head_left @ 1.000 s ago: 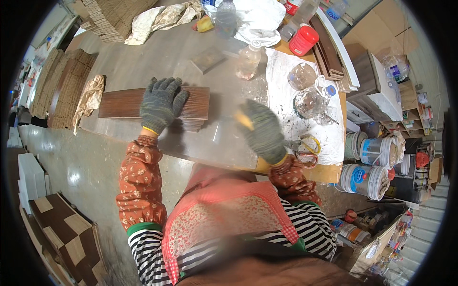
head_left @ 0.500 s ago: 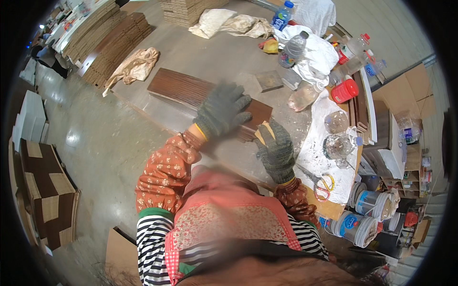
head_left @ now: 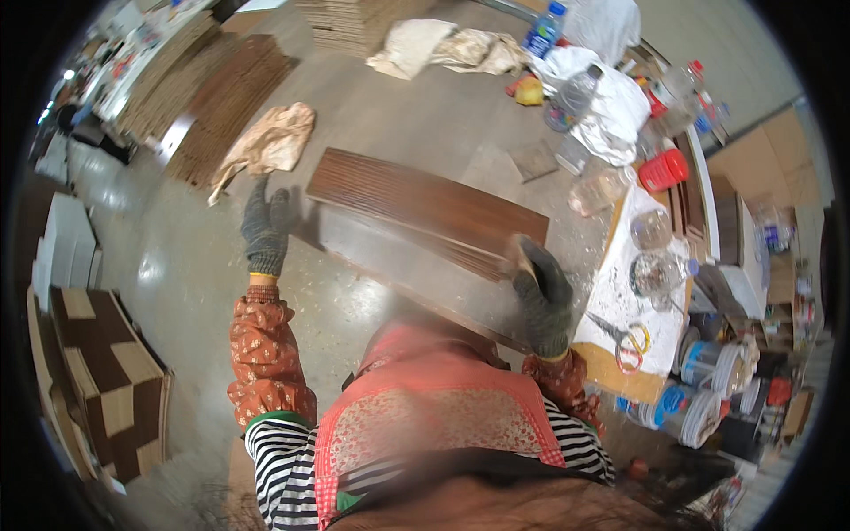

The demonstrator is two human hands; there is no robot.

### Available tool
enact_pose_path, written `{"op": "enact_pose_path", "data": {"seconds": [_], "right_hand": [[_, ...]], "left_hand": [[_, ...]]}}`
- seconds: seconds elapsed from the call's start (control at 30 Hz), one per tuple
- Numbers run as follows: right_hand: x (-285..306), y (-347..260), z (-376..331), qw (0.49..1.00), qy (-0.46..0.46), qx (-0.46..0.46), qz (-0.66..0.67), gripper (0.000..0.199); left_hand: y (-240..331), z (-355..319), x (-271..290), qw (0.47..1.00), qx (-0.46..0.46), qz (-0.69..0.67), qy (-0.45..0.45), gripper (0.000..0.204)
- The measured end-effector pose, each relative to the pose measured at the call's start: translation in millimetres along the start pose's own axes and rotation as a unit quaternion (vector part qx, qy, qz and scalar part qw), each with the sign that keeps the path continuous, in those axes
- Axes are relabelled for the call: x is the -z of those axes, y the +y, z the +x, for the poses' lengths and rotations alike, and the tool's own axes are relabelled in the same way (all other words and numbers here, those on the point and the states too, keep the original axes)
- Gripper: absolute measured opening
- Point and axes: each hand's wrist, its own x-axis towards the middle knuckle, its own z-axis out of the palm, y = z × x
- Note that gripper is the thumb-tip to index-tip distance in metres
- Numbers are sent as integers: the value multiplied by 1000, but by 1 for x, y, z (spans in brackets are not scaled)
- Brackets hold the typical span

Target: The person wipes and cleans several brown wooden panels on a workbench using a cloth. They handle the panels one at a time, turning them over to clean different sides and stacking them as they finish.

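Observation:
A stack of dark brown wood-grain boards (head_left: 425,199) lies slantwise on the grey worktable. My left hand (head_left: 266,232), in a dark grey knit glove, reaches out past the left end of the boards. Its fingers are stretched and apart, with the tips at the lower edge of a crumpled beige cloth (head_left: 276,142); whether they touch it I cannot tell. By the right end of the boards, my gloved right hand (head_left: 544,305) is closed round a small tan piece (head_left: 524,257), blurred and mostly covered by the fingers.
Scissors (head_left: 624,343) with red and yellow handles lie on a stained white sheet (head_left: 611,305) at right. Beyond are plastic bottles (head_left: 602,190), a red jar (head_left: 662,170) and a small dark block (head_left: 534,161). Stacked brown panels (head_left: 226,106) stand far left; buckets (head_left: 691,411) stand lower right.
My left hand has left the top of the boards and moved left toward the beige cloth. My right hand stays by the boards' right end with the tan piece. The view has shifted slightly.

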Motion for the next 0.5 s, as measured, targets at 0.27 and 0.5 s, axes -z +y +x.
{"op": "enact_pose_path", "data": {"seconds": [0.27, 0.5], "right_hand": [[-5, 17, 16, 989, -103, -89, 61, 37], [-20, 98, -11, 948, -6, -232, 217, 43]], "left_hand": [[45, -16, -33, 977, -44, -204, -42, 51], [28, -24, -15, 911, 78, -404, -41, 49]]}}
